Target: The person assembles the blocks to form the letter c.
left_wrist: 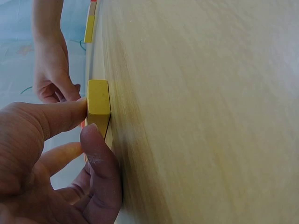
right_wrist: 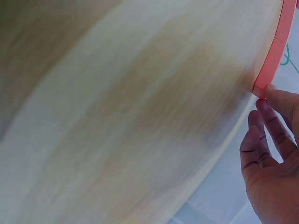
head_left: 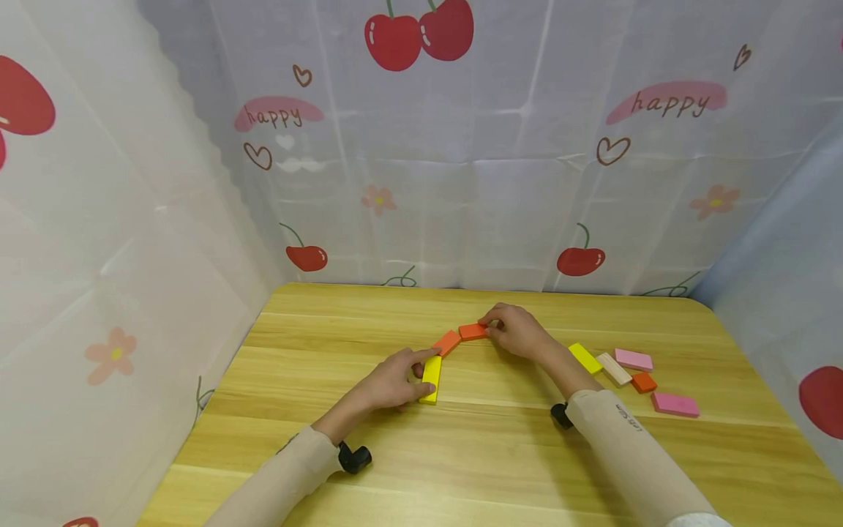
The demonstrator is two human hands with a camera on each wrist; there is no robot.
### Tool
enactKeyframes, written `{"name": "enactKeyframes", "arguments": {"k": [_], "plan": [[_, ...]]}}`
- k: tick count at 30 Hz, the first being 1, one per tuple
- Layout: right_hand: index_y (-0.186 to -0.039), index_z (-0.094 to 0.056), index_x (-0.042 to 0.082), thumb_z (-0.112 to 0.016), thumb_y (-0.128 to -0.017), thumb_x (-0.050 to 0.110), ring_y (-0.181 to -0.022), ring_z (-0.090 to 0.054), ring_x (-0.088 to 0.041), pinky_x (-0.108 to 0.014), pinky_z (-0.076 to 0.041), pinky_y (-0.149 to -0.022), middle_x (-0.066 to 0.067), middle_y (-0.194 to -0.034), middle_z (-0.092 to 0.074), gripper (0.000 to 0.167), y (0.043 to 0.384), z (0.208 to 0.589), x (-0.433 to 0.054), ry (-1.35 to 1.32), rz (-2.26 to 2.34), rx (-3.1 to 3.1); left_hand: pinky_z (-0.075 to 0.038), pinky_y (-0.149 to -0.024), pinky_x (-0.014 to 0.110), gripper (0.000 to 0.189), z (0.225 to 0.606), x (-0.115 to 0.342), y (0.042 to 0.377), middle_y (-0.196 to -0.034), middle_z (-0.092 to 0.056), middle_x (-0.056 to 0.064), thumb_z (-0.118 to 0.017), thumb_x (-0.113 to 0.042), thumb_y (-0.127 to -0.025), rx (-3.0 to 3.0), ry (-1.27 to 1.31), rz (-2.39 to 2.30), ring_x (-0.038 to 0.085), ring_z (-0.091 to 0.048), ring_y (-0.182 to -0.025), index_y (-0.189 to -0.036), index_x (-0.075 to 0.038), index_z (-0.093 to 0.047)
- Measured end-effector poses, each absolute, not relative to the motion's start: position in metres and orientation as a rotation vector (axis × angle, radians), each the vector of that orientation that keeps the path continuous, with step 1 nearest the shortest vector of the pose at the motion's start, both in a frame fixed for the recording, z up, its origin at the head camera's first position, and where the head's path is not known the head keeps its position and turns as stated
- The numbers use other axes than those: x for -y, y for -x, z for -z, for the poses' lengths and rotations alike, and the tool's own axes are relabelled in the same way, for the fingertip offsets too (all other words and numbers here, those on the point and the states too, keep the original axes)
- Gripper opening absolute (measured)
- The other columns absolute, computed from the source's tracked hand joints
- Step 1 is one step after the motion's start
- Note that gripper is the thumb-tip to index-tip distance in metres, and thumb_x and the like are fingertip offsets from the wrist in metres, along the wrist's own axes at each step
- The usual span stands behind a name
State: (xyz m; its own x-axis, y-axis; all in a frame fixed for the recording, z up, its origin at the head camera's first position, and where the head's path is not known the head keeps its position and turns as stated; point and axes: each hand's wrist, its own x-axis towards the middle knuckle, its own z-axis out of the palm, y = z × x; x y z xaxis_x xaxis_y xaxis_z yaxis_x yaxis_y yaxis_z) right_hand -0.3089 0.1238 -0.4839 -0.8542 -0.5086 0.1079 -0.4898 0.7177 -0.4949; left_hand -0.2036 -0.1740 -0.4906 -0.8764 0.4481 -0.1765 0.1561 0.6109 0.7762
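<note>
A yellow block [head_left: 431, 379], an orange block [head_left: 447, 343] and a red-orange block [head_left: 472, 332] lie flat, end to end, in a bent line. My left hand [head_left: 393, 380] grips the yellow block, thumb on its near part and forefinger stretched to its join with the orange block. In the left wrist view the thumb lies over the yellow block [left_wrist: 98, 98], with curled fingers beside it. My right hand [head_left: 516, 333] pinches the right end of the red-orange block between thumb and forefinger. The right wrist view shows the thumb and a fingertip at the end of this block [right_wrist: 269, 70].
Right of the right forearm lie loose blocks: a yellow one [head_left: 585, 359], a plain wood one [head_left: 614, 369], a short orange-red one [head_left: 644, 382] and two pink ones, the farther [head_left: 634, 359] and the nearer [head_left: 675, 405]. A printed curtain [head_left: 421, 219] stands behind the wooden table [head_left: 487, 468].
</note>
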Motion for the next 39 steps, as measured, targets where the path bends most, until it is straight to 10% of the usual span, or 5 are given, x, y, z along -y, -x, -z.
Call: {"name": "enactKeyframes", "arguments": {"k": [39], "plan": [[-0.134, -0.073, 0.003, -0.069, -0.105, 0.01, -0.102, -0.069, -0.028, -0.05, -0.06, -0.091, -0.016, -0.129, -0.071, 0.03, 0.3039, 0.4846, -0.1261, 0.913, 0.806, -2.899, -0.047, -0.047, 0.021, 0.069, 0.4937, 0.175, 0.2051, -0.114, -0.052, 0.01, -0.074, -0.022, -0.103, -2.499, -0.498, -1.129, 0.012, -0.046, -0.048, -0.166, -0.023, -0.045]]}}
